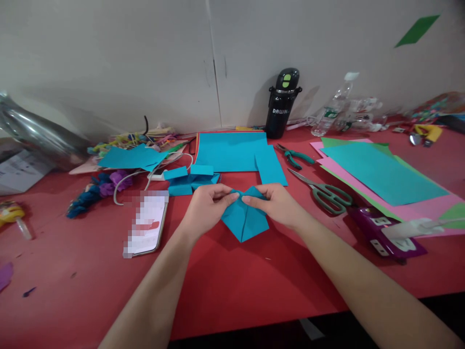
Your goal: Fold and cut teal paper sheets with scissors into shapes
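Note:
A folded piece of blue paper (244, 220) is held up over the red table, its lower edge coming to a point and a crease running down its middle. My left hand (209, 206) pinches its upper left part between thumb and fingers. On the upper right, my right hand (278, 203) grips it the same way, and the two thumbs nearly meet at the top. Just behind my left hand lie folded blue paper pieces (191, 179). Farther back are a large blue sheet (228, 151) and a smaller blue sheet (271, 166).
Scissors (323, 191) and pliers (295, 156) lie to the right, near stacked coloured sheets (385, 169) and a purple power strip (387, 235). A phone (148, 223) rests at left. A black bottle (281, 106) and a clear plastic bottle (332, 109) stand by the wall.

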Demonstrator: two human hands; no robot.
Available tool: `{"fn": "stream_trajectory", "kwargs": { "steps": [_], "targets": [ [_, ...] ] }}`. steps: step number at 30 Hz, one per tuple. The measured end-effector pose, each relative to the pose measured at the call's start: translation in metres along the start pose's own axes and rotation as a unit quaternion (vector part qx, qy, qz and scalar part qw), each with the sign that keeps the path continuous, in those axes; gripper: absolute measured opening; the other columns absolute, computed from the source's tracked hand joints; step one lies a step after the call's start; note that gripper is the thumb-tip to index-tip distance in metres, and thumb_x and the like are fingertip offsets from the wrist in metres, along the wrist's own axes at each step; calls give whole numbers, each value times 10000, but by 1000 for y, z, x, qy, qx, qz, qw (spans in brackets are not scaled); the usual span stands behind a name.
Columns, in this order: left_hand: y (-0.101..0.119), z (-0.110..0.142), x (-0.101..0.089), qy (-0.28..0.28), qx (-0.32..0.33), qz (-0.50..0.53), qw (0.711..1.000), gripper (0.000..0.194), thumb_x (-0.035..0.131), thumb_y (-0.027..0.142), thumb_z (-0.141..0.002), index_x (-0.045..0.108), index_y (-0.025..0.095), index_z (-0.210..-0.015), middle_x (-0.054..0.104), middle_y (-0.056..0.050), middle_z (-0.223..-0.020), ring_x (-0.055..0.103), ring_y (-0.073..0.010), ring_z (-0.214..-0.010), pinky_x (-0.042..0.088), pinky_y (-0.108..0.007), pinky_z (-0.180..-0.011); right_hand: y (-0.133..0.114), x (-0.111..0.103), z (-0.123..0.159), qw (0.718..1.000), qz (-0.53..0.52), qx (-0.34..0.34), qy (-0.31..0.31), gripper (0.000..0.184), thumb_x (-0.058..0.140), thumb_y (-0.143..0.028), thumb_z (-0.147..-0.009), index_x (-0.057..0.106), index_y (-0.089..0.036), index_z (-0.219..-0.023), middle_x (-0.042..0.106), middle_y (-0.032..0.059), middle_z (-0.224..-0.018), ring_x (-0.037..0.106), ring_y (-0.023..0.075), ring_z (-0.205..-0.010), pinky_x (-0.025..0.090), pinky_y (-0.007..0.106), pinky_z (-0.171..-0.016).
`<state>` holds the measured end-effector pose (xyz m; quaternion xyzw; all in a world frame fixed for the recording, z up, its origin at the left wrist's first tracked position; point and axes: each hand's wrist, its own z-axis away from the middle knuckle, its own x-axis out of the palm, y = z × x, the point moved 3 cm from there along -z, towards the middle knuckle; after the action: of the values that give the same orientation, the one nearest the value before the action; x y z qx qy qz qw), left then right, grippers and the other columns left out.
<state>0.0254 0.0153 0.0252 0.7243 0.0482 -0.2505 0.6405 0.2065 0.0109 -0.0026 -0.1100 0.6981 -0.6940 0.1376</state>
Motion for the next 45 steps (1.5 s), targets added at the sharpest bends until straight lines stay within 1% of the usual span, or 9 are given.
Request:
{"fn": "stream_trajectory", "kwargs": {
  "steps": [4, 9, 16, 19, 23, 27, 36, 41, 45],
  "targets": [
    [1, 2, 4, 67, 55, -91, 992, 314, 564, 425, -946, 671, 179, -783, 615, -4, -681, 518, -143, -631, 368, -261, -546, 1, 0, 0, 1000, -14, -2, -6, 397, 758, -509, -788, 586, -183, -640, 513, -33, -620, 428, 108, -560, 374, 262, -527],
    [-3, 3, 12, 89, 70, -99, 989, 367, 501, 461, -981, 575, 187, -748, 474, 27, -616, 408, -118, -572, 293, -259, -509, 3, 0, 0, 1000, -13, 1, -2, 389, 758, -493, -794, 587, -176, -646, 495, -34, -625, 415, 104, -564, 365, 258, -519],
    [-1, 5, 13, 117, 78, -100, 985, 307, 520, 454, -973, 591, 201, -814, 550, 13, -661, 466, -125, -585, 330, -249, -527, 1, 2, 1, 1000, -28, 3, -1, 399, 765, -496, -783, 569, -182, -635, 484, -42, -609, 396, 100, -551, 356, 258, -515],
    [-2, 3, 13, 98, 41, -42, 993, 358, 519, 512, -960, 620, 194, -829, 560, 4, -669, 487, -136, -599, 345, -247, -510, 1, 0, 1, 1000, -25, 0, 9, 386, 770, -487, -782, 579, -183, -638, 502, -37, -615, 412, 103, -556, 370, 258, -522],
    [-5, -1, 15, 33, -2, 30, 999, 387, 581, 523, -920, 668, 172, -1058, 701, -53, -879, 632, -198, -773, 458, -266, -589, 3, -4, 0, 999, -17, 4, 39, 359, 755, -504, -791, 629, -183, -690, 561, -17, -653, 464, 119, -579, 411, 275, -552],
    [-8, -2, 16, -33, 5, 77, 996, 314, 646, 436, -894, 675, 170, -1059, 741, -76, -985, 699, -241, -891, 553, -325, -726, 5, -7, -1, 997, -21, 15, 68, 390, 774, -528, -760, 617, -183, -670, 559, -19, -637, 458, 117, -564, 410, 275, -537],
    [-7, -1, 10, 1, -15, 104, 995, 338, 716, 457, -849, 694, 175, -1034, 764, -84, -1023, 726, -251, -919, 587, -348, -765, 4, -8, -2, 995, -54, 24, 83, 393, 754, -560, -775, 659, -183, -720, 598, 1, -694, 479, 127, -595, 422, 285, -563],
    [-1, 1, 18, -49, -46, 150, 986, 473, 804, 425, -761, 668, 169, -1135, 745, -109, -1097, 710, -269, -981, 600, -401, -820, 3, -16, -2, 984, -36, -35, 172, 455, 730, -554, -808, 516, -207, -605, 439, -35, -600, 363, 113, -554, 318, 273, -508],
    [-4, 1, 22, -60, -77, 190, 977, 448, 803, 339, -760, 648, 164, -1142, 740, -105, -1060, 709, -255, -954, 627, -379, -745, 4, -20, -2, 973, -51, -45, 223, 417, 715, -579, -809, 549, -222, -669, 510, -10, -646, 462, 151, -617, 393, 300, -562]
  ]
}}
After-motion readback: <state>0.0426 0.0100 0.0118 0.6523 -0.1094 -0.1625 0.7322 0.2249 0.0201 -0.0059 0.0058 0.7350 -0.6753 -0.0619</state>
